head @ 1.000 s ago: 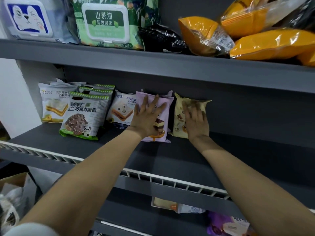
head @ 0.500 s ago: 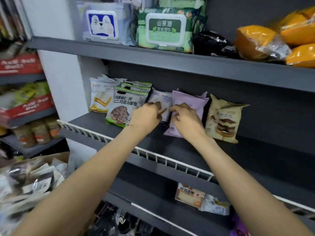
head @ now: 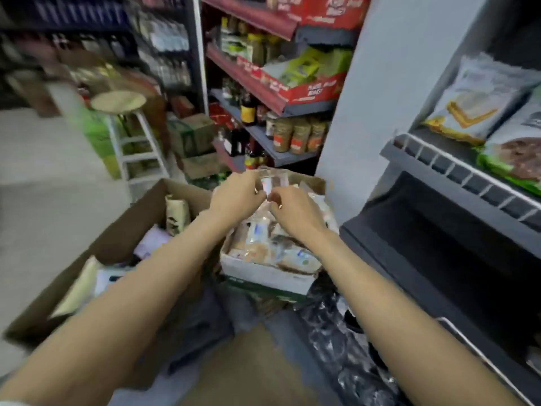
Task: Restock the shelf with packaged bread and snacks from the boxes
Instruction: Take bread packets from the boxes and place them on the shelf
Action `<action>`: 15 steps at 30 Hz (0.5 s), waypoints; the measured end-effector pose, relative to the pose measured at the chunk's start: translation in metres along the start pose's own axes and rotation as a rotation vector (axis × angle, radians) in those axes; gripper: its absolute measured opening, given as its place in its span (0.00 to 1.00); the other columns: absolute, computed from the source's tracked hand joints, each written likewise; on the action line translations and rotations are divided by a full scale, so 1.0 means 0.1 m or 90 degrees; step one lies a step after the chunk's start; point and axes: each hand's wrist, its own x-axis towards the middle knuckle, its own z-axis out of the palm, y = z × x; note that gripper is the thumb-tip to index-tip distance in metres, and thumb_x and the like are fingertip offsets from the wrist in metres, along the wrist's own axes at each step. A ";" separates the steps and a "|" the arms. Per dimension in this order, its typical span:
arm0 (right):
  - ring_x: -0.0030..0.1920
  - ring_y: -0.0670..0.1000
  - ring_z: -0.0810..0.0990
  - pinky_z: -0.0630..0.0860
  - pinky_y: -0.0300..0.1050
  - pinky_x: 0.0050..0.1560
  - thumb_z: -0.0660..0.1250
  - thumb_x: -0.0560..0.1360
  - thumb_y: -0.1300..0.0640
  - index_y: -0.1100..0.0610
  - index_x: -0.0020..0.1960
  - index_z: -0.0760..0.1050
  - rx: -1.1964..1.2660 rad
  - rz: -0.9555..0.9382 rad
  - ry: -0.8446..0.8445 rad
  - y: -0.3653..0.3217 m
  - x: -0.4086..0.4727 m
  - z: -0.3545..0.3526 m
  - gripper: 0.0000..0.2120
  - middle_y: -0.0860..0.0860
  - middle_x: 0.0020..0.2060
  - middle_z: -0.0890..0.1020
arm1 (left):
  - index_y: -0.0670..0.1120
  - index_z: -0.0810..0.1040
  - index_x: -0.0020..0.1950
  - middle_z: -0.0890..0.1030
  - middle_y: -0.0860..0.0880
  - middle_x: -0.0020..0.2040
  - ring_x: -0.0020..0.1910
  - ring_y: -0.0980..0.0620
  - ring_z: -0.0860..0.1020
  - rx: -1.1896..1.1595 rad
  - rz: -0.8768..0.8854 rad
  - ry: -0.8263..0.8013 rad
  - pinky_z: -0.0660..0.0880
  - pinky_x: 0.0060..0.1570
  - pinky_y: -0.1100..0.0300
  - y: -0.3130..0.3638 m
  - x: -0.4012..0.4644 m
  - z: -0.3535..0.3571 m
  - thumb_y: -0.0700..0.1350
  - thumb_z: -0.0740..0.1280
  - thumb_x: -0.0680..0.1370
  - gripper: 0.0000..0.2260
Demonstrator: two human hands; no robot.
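Over white box of bread packets, both hands on clear packet.

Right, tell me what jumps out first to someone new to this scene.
Both hands, left hand and right hand, meet mid-frame, pinching a clear packet above a white box crammed with wrapped bread. Left of it sits an open cardboard box; at right, bread bags stand on the grey shelf.
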 end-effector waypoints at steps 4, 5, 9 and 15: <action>0.49 0.61 0.78 0.76 0.49 0.44 0.58 0.76 0.59 0.59 0.51 0.77 0.028 0.008 -0.127 -0.61 0.46 1.01 0.10 0.59 0.47 0.80 | 0.41 0.78 0.55 0.80 0.39 0.53 0.54 0.40 0.78 0.025 -0.143 -0.046 0.74 0.49 0.51 -1.25 -0.06 0.05 0.47 0.60 0.78 0.12; 0.50 0.61 0.78 0.77 0.51 0.46 0.59 0.75 0.59 0.58 0.52 0.77 0.030 0.004 -0.156 -0.73 0.55 1.24 0.10 0.59 0.48 0.80 | 0.41 0.77 0.57 0.80 0.39 0.54 0.55 0.39 0.78 0.035 -0.178 -0.065 0.74 0.51 0.51 -1.51 -0.10 0.08 0.46 0.60 0.79 0.13; 0.57 0.62 0.78 0.74 0.50 0.52 0.59 0.76 0.60 0.59 0.55 0.77 0.018 -0.004 -0.269 -1.04 0.93 2.11 0.12 0.60 0.55 0.80 | 0.42 0.75 0.61 0.76 0.38 0.60 0.58 0.38 0.76 0.050 -0.319 -0.129 0.72 0.53 0.51 -2.44 -0.15 0.32 0.44 0.58 0.78 0.14; 0.65 0.61 0.71 0.68 0.46 0.59 0.62 0.76 0.62 0.63 0.67 0.67 -0.003 -0.015 -0.414 -1.11 1.53 3.23 0.19 0.63 0.65 0.72 | 0.41 0.71 0.65 0.74 0.40 0.63 0.62 0.41 0.74 0.039 -0.419 -0.242 0.72 0.55 0.51 -3.50 -0.05 0.81 0.43 0.61 0.79 0.15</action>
